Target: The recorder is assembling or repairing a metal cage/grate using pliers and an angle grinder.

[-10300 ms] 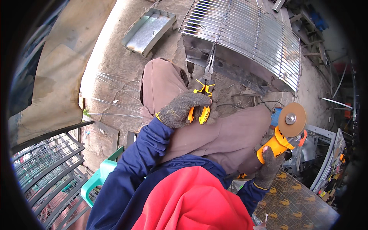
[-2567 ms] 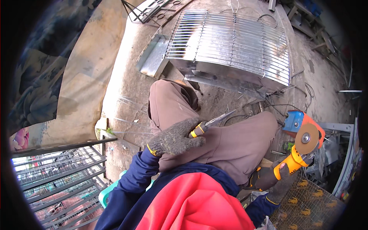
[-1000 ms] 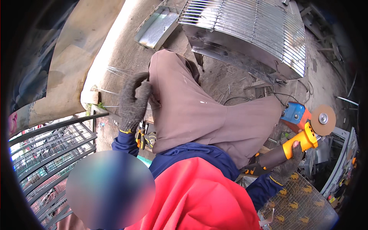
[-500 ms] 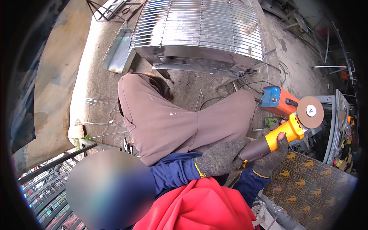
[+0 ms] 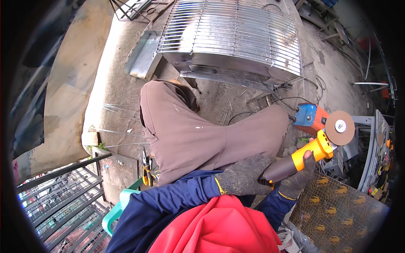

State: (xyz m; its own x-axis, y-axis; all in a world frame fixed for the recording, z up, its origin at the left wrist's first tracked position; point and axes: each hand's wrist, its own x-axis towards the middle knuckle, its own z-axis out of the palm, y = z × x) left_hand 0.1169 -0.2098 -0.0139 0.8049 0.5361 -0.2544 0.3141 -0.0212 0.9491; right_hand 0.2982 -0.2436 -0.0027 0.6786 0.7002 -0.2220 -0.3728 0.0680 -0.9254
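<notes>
Across my lap, both gloved hands hold an angle grinder (image 5: 301, 159) with a yellow front body, a dark handle and a brown disc (image 5: 340, 127) facing up. My left hand (image 5: 244, 176), in a grey knit glove with a yellow cuff, is closed on the dark rear end of the handle. Beneath the yellow body, my right hand (image 5: 298, 179) wraps around the tool; a bare thumb tip shows on its side. The disc touches nothing I can see, and whether it spins cannot be told.
Ahead stands a metal box with a barred grate (image 5: 236, 31), beside a sheet-metal trough (image 5: 145, 55). An orange and blue machine (image 5: 310, 116) with cables sits beyond the disc. At right lies a patterned board (image 5: 337, 206); at left are pliers (image 5: 147, 173), a green plastic seat (image 5: 118, 211) and black railings (image 5: 63, 202).
The surroundings have shifted slightly right and down in the view. A blurred round shape at lower left is gone, uncovering the green seat. Both hands keep their hold on the grinder.
</notes>
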